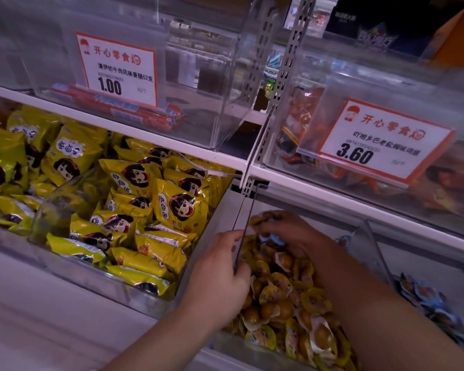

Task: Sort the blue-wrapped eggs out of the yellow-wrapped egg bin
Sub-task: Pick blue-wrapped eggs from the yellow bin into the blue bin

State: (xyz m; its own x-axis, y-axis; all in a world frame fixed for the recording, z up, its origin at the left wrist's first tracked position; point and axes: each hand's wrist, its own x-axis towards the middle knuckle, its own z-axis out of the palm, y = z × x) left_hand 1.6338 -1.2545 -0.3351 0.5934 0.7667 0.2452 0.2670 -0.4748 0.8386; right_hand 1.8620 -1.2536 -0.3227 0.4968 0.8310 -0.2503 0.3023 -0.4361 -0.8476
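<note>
With the left hand [220, 274] gripping the clear divider [245, 223] of the yellow-wrapped egg bin [284, 298], the right hand [292, 231] pinches a blue-wrapped egg [277, 238] among the yellow ones; the extraction step appears underway, so next likely comes transfer rightward to the blue-wrapped pile [423, 295].
</note>
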